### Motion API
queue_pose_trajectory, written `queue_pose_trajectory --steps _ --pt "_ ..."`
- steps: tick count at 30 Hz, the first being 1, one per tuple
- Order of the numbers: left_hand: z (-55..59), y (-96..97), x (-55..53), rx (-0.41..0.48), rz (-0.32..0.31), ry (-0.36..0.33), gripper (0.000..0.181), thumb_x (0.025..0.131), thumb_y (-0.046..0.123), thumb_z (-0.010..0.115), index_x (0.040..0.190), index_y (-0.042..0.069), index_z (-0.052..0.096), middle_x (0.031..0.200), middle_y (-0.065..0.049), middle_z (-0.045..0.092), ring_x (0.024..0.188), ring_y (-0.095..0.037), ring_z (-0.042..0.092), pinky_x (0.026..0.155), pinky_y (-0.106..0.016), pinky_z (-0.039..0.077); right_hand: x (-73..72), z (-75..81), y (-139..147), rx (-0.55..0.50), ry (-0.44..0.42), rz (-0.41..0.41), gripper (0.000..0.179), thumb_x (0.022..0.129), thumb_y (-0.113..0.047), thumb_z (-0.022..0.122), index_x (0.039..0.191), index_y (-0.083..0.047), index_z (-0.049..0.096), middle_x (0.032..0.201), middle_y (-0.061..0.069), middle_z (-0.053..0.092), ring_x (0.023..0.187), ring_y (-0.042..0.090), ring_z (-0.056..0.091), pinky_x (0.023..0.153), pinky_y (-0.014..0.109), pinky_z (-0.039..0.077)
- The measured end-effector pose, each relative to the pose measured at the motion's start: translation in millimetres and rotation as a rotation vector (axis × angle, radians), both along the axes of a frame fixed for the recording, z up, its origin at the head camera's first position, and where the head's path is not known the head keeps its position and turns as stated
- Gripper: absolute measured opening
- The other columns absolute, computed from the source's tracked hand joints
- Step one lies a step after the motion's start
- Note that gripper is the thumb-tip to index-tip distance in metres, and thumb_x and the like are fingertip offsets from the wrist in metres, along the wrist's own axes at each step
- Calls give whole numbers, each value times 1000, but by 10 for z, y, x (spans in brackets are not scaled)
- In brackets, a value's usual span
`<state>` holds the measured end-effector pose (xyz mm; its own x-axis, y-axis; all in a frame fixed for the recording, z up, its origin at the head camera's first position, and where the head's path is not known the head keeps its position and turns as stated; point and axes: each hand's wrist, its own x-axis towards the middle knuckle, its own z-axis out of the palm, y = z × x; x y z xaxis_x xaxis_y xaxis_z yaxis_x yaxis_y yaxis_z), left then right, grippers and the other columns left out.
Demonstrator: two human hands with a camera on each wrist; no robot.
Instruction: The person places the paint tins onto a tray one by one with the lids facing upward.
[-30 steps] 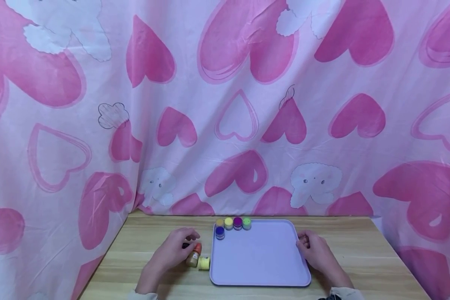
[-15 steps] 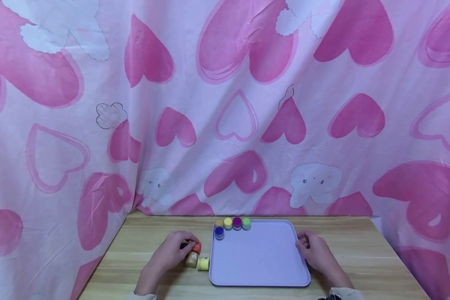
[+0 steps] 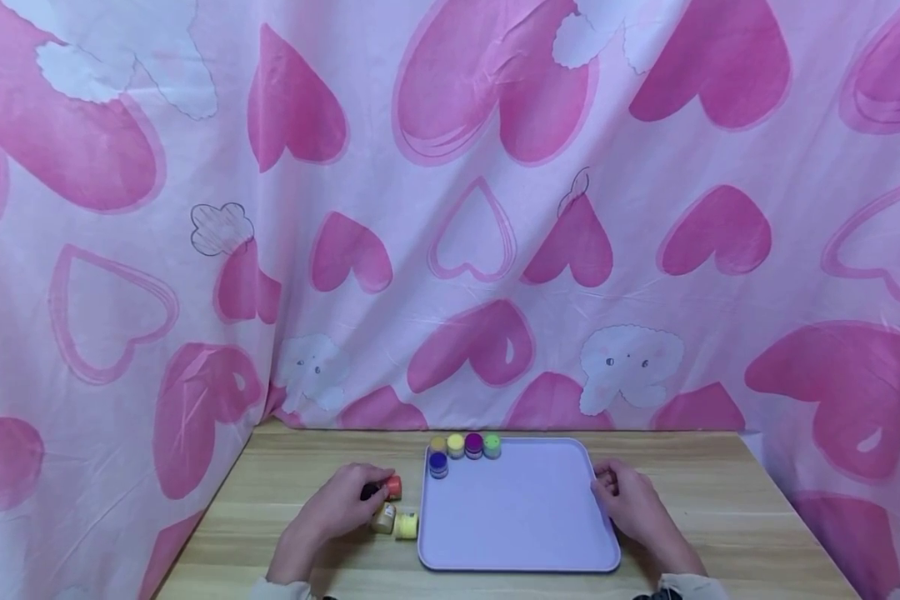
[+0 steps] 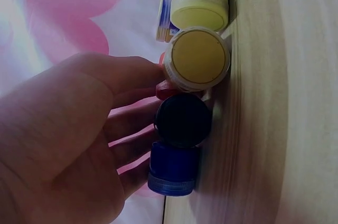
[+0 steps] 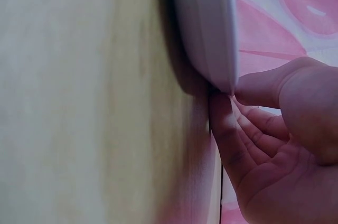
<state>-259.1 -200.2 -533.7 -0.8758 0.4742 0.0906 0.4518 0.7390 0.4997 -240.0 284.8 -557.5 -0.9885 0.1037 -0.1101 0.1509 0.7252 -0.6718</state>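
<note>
My left hand (image 3: 337, 502) reaches over loose paint pots beside the tray, thumb and forefinger pinching an orange-red paint pot (image 3: 394, 487). In the left wrist view a gold-brown pot (image 4: 199, 57) partly hides that red one. A black pot (image 4: 183, 120) and a dark blue pot (image 4: 173, 168) lie under the curved fingers. Close by, a yellow pot (image 3: 407, 526) lies on its side against the tray's left edge. My right hand (image 3: 632, 502) grips the right rim of the pale lilac tray (image 3: 525, 512), thumb above and forefinger below, as the right wrist view shows.
Along the tray's back left stand pots with yellow (image 3: 456, 445), purple (image 3: 474, 445), green (image 3: 492, 446) and ochre (image 3: 438, 444) tops. A blue-topped pot (image 3: 438, 464) stands in front of the ochre one. A pink heart-patterned curtain (image 3: 495, 250) hangs behind the wooden table (image 3: 735, 500).
My left thumb and forefinger have closed on the orange-red pot, which has shifted slightly back, away from the gold-brown one. The right hand and tray have stayed put.
</note>
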Motion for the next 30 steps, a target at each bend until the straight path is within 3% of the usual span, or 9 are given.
queue_pose_trajectory --steps 8,17,21,30 --pt "19 4 -22 25 55 -62 35 104 19 73 136 5 74 127 -9 79 122 -27 73 108 -55 59 -6 -23 -14 -4 7 1 30 104 -9 66 131 4 65 97 6 66 86 18 60 69 28 56" --pt "1 56 -59 55 77 -52 23 104 27 75 124 18 79 113 7 79 108 -13 73 100 -45 63 -1 -22 6 -7 7 -2 31 104 -8 66 132 5 64 98 7 66 87 18 59 69 28 55" --pt "9 89 -75 87 76 -55 23 103 23 76 123 14 80 113 4 79 102 -11 73 94 -42 65 2 -29 15 -6 14 3 31 103 -8 67 132 4 64 97 6 65 86 18 59 69 28 55" --pt "-29 173 -98 144 45 8 21 101 14 76 120 8 80 115 -4 75 93 -13 73 83 -30 65 9 -30 28 -4 13 8 30 104 -9 66 131 3 65 98 6 65 87 19 59 70 28 55"
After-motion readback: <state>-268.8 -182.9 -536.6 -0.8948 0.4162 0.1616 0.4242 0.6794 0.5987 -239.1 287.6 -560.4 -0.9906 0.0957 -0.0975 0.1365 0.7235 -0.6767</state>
